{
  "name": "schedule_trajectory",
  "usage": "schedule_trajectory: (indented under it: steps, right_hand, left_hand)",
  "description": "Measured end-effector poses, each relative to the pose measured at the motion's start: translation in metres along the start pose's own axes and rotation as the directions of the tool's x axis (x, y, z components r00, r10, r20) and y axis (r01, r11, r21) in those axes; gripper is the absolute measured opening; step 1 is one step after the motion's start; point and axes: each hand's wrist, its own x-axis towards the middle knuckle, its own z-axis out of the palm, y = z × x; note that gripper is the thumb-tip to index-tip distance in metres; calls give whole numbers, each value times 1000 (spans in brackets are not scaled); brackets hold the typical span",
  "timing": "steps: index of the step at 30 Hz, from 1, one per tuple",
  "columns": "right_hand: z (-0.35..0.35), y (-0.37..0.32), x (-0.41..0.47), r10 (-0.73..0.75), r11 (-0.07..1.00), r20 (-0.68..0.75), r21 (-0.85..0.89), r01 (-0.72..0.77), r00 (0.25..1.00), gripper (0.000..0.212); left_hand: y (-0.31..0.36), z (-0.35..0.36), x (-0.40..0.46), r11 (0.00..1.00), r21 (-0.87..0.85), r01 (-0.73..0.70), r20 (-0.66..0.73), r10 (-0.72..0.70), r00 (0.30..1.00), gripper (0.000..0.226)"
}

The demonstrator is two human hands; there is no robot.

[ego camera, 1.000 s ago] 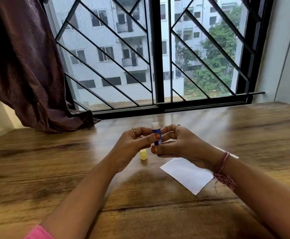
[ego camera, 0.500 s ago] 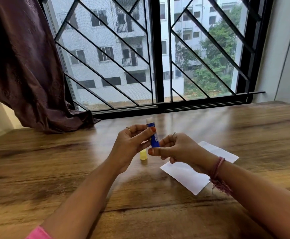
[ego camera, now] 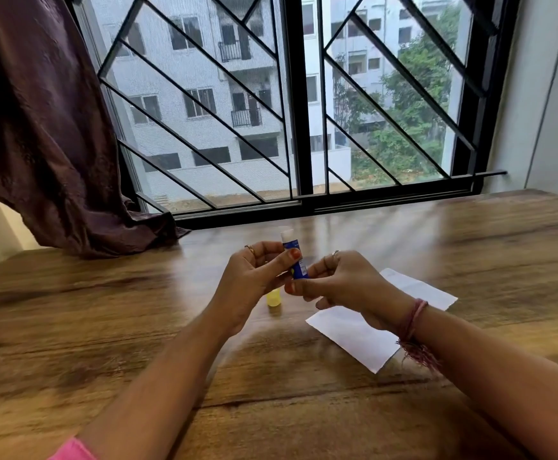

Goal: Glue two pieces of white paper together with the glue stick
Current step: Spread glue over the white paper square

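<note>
Glue stick (ego camera: 295,257): light, rigid, smooth tube, exposed glue tip soft; best held round barrel. Upright between both hands, above counter (ego camera: 105,327). Left hand (ego camera: 257,277) pinches barrel, thumb on front. Right hand (ego camera: 340,282) curled, pinching base. White paper (ego camera: 354,333) flat beneath right hand, flimsy. Yellow cap (ego camera: 273,297) below left hand.

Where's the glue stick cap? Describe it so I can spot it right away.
On the wooden table below the barred window, look just under the left hand. The cap stands there, left of the white paper: small, yellow, the only yellow thing on the table.
</note>
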Motion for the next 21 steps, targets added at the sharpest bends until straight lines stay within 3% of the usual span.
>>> schedule_trajectory:
  steps: [6, 12, 17, 21]
  right_hand:
    - [-6, -3, 1, 46, 989, 181, 132, -71, 982, 4]
    - [-14, -5, 4, 136, 952, 356, 211, -221, 925, 22]
    - [-6, -4, 2, 111, 985, 224, 103, -137, 968, 9]
    - [-1, -2, 0, 104, 994, 131, 19, -107, 986, 12]
  left_hand:
    - [0, 2, 0, 998, 47, -30, 25, 29, 999, 31]
    - [1, 3, 1, 996, 78, -40, 12, 39, 999, 32]
    - [1, 0, 2, 997, 70, -30, -23, 32, 999, 34]
    - [1, 1, 1, 996, 83, -29, -38, 32, 999, 35]
